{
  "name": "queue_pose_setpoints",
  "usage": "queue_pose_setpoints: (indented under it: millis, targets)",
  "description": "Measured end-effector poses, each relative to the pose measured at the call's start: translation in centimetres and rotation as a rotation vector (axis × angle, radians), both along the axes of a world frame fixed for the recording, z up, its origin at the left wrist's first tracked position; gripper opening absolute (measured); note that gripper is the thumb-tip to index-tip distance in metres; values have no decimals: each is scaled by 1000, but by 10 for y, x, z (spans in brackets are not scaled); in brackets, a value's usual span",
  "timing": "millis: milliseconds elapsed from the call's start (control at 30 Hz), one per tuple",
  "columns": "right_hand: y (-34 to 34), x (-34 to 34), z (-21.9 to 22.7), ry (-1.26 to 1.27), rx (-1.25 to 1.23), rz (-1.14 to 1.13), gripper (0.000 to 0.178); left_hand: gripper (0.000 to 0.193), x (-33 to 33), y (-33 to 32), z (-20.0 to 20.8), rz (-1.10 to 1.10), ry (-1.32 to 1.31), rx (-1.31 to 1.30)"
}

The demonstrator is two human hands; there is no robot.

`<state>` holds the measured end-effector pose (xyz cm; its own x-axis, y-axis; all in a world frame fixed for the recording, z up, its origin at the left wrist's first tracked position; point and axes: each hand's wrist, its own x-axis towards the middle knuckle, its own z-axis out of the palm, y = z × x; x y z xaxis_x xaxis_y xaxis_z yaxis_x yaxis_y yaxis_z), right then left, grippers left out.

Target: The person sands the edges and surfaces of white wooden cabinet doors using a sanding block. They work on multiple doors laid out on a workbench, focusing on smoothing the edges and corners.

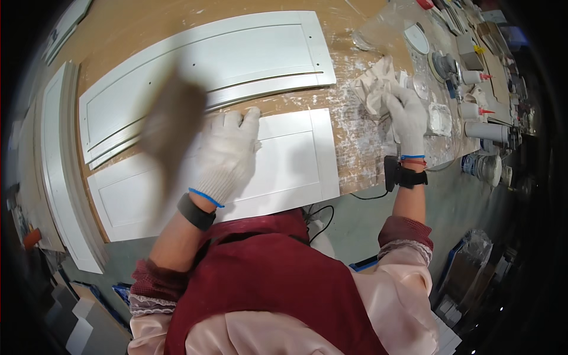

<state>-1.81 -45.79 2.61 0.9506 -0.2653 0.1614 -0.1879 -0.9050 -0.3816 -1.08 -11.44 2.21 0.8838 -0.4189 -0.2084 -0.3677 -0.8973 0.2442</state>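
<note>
A white panel with a recessed centre (pixel 290 154) lies along the table's near edge. On its far side rests my left hand (pixel 228 148) in a white knit glove, fingertips at the panel's far edge and thumb apart; it appears to hold nothing. My right hand (pixel 409 118), gloved likewise, grips a crumpled cream cloth (pixel 374 89) above the paint-smeared table right of the panel. A second white panel (pixel 254 50) with small dark holes lies beyond the first. A blurred brown shape (pixel 174 112) close to the camera hides part of both panels; I cannot make out what it is.
Stacked white panels (pixel 59 165) stand at the left. The brown tabletop (pixel 355 142) is spotted with white paint. At the right are a white tub (pixel 439 119), a round sander-like tool (pixel 441 65), red-tipped bottles (pixel 476 110) and a clear plastic bag (pixel 384 26).
</note>
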Motion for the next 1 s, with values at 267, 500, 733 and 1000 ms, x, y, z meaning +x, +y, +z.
queue_pose_setpoints:
  millis: [267, 500, 733, 1000]
  targets:
    - [-3, -20, -17, 69, 248, -74, 23, 49, 6, -5, 3, 3, 61, 73]
    - [5, -14, 4, -255, 311, 103, 16, 50, 4, -2, -4, 18, 4, 57]
    - [8, 10, 14, -522, 856, -120, 10, 50, 5, -6, 3, 36, 52, 100]
    - [60, -1, 7, 48, 111, 510, 19, 53, 3, 2, -6, -49, -69, -18]
